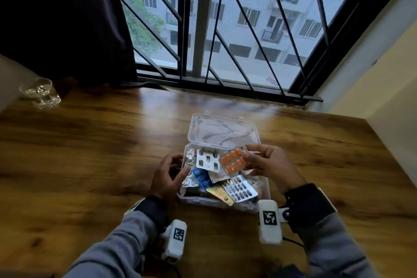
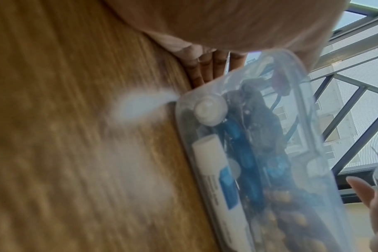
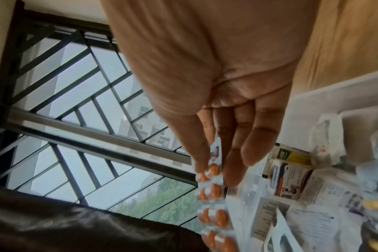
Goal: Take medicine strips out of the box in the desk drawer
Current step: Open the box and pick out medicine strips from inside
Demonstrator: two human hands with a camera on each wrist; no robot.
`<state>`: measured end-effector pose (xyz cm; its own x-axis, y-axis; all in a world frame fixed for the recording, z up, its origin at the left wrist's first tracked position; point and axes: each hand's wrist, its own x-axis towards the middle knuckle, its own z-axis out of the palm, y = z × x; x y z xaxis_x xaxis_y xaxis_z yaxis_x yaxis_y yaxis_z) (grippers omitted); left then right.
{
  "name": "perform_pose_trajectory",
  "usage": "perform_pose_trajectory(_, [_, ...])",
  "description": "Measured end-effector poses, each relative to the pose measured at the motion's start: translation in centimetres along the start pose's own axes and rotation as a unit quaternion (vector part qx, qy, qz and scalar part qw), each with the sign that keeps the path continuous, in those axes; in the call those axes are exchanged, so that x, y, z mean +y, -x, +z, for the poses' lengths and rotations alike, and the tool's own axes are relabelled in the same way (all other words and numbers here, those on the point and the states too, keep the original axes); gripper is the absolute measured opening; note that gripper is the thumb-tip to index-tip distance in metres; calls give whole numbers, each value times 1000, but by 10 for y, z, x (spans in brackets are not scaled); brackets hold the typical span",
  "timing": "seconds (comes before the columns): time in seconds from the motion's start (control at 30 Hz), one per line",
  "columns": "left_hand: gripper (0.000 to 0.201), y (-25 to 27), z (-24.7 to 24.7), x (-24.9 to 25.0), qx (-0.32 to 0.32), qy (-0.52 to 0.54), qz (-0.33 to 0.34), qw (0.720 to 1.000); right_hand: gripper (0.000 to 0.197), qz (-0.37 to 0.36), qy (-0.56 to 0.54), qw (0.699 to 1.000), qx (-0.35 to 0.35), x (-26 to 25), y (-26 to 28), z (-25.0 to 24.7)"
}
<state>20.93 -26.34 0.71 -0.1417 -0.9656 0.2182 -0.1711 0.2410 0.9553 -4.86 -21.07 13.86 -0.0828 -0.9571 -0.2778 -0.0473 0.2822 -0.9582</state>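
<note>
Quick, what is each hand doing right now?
Left hand: fingers loosely curled against the clear box, holding nothing.
Right hand: pinching the orange pill strip above the box.

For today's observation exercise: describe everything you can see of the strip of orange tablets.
The strip of orange tablets is a silvery blister sheet with two rows of oval orange tablets under clear bubbles. The right hand pinches one end between thumb and fingers, holding it tilted just above the open clear plastic box, over the other strips.
</note>
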Motion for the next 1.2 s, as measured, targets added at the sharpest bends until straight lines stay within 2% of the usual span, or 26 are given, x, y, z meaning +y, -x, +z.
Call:
perform_pose_trajectory(0.27, [55,0,0,-1,3,4,2,1000,14,-6,85,995,-48,-3,-22,36])
perform_pose_trajectory(0.33, [57,-1,0,-2,4,5,2,1000,18,-11,132,989,-63,-4,-27,44])
perform_pose_trajectory(0.4, [55,-1,0,-3,5,5,-1,1000,26,-43,223,971,-73,-3,-30,49])
perform_pose_trajectory(0.5, [51,-1,-1,-2,-1,8,-9,1000,30,-87,274,957,-28,-2,-31,44])
perform_pose_trajectory(0.6, [51,-1,0,-2,-2,2,-7,1000,24,-60,272,960,-19,1,-28,25])
perform_pose_trajectory(0.77, [55,-2,-3,-7,-4,-9,1,1000,23,-1,418,908,6,13,-14,-2])
perform_pose_trajectory(0.9, [57,0,-6,-8,2,-16,-3,1000,44,70,523,849,-41,18,3,9])
perform_pose_trajectory(0.97, [57,1,0,-7,-15,-23,-2,1000,55,75,543,836,-20,26,11,10])
perform_pose_trajectory(1.2, [58,-2,-1,-6,-12,-25,4,1000,70,91,514,853,-6,30,6,15])
